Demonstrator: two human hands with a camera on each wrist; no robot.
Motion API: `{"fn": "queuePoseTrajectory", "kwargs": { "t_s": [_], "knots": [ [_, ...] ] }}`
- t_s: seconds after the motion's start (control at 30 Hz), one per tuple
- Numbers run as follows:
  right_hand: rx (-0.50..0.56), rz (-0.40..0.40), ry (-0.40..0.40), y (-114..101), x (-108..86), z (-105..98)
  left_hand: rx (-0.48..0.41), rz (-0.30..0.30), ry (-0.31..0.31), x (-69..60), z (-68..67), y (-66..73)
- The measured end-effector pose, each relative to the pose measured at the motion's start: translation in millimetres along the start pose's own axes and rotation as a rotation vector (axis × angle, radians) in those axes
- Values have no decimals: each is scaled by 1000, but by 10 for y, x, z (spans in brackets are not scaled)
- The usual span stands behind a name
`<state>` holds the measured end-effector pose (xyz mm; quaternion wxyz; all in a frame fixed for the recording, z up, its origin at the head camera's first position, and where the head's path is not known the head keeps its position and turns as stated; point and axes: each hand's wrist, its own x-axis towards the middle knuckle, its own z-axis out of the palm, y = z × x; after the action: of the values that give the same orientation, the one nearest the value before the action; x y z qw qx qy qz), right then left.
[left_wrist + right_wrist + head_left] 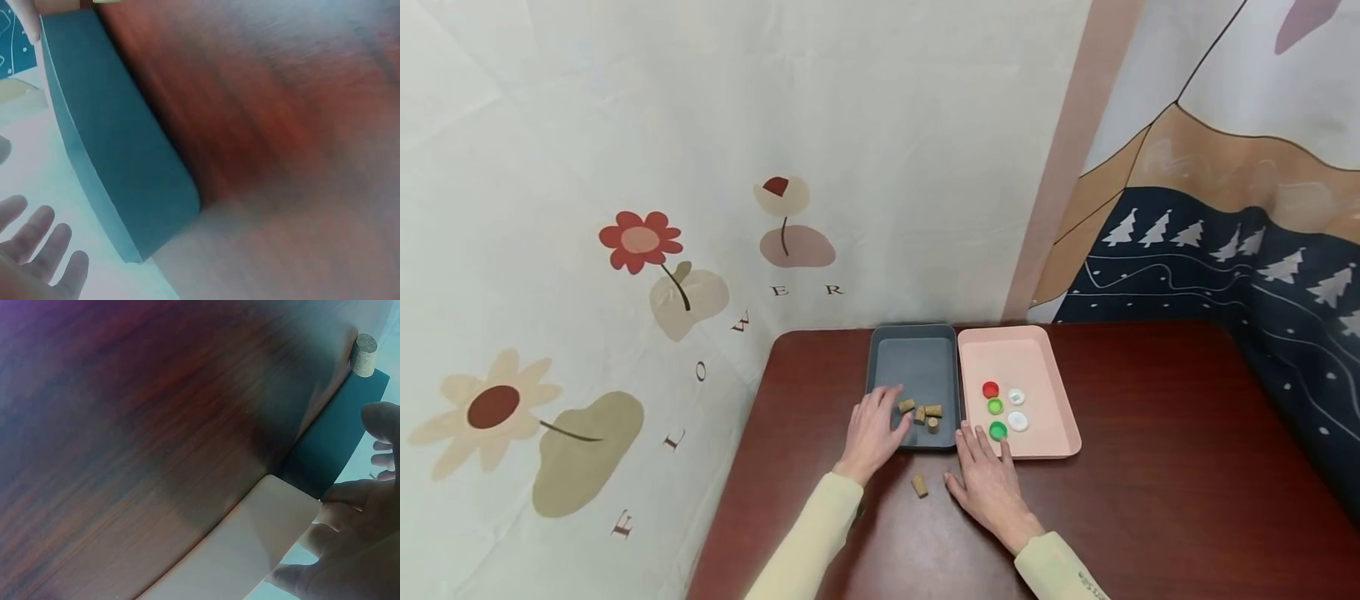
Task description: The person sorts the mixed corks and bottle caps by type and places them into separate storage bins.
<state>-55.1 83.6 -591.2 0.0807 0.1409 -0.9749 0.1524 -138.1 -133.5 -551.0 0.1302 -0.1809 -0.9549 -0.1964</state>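
Observation:
My left hand [871, 433] reaches over the left side of the dark grey tray [917, 358], its fingers spread beside several corks [933, 411]. Nothing shows in its grasp; in the left wrist view the fingers [50, 253] are apart. My right hand [991, 487] lies at the near edge of the pink tray [1052, 433], fingers extended over the rim by the green bottle cap [997, 431]. It holds nothing. One loose cork [920, 486] lies on the table between the hands. It also appears as a cork [364, 356] in the right wrist view.
Inside the pink tray are a red cap [990, 389], a light green cap [995, 406] and white caps [1017, 421]. Both trays stand side by side on a dark red wooden table [1150, 467]. A printed cloth [910, 167] hangs behind the table.

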Motion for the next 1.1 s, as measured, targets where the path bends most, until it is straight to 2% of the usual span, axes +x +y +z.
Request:
{"fn": "queuePoseTrajectory", "kwargs": {
  "t_s": [0.13, 0.27, 0.43, 0.67, 0.9, 1.1],
  "knots": [
    [-5, -1, -2, 3, 2, -6, -28, 36, 2, -137, -14, 11],
    [-16, -10, 14, 17, 0, 10, -25, 106, 11, -276, -7, 24],
    [-17, -19, 45, 30, -3, 32, -33, 196, 50, -434, 18, 25],
    [-13, -21, 47, 21, -3, 35, -45, 314, 80, -623, 71, -22],
    [-24, -14, 31, 24, 0, 22, -1, 416, 54, -750, 108, -51],
    [-25, -5, 11, 16, -2, 24, 77, 443, -20, -827, 127, -67]
  ]
}}
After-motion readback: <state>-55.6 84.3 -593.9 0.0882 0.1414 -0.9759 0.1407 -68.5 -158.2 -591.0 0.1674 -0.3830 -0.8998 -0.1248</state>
